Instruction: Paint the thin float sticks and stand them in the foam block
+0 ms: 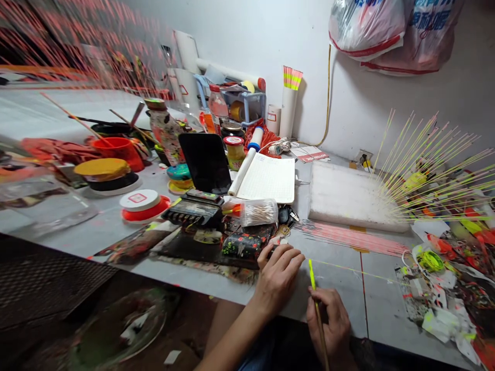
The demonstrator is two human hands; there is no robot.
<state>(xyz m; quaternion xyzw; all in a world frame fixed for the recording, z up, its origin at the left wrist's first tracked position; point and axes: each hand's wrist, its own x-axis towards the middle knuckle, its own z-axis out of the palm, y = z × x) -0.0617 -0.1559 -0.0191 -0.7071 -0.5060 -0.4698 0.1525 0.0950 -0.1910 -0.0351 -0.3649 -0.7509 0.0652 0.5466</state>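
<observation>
My right hand (328, 317) is closed round the shaft of a paintbrush (313, 278), whose bristles are coated in bright fluorescent yellow. The brush tip points up and touches or nearly touches a thin stick (356, 270) that stretches to the right above the table. My left hand (279, 275) is closed at the stick's left end, its fingers bent beside a paint-spattered black block (247, 242); the fingertips are partly hidden. Behind the hands lies a row of thin pink-painted sticks (356, 238).
Several yellow-tipped sticks (429, 170) stand in a white foam block (344, 198). Paint-stained scraps (441, 309) cover the right side. Swabs (258, 212), a ruled notebook (268, 178), a dark-screened phone (204, 164) and lidded tubs (139, 201) sit further back.
</observation>
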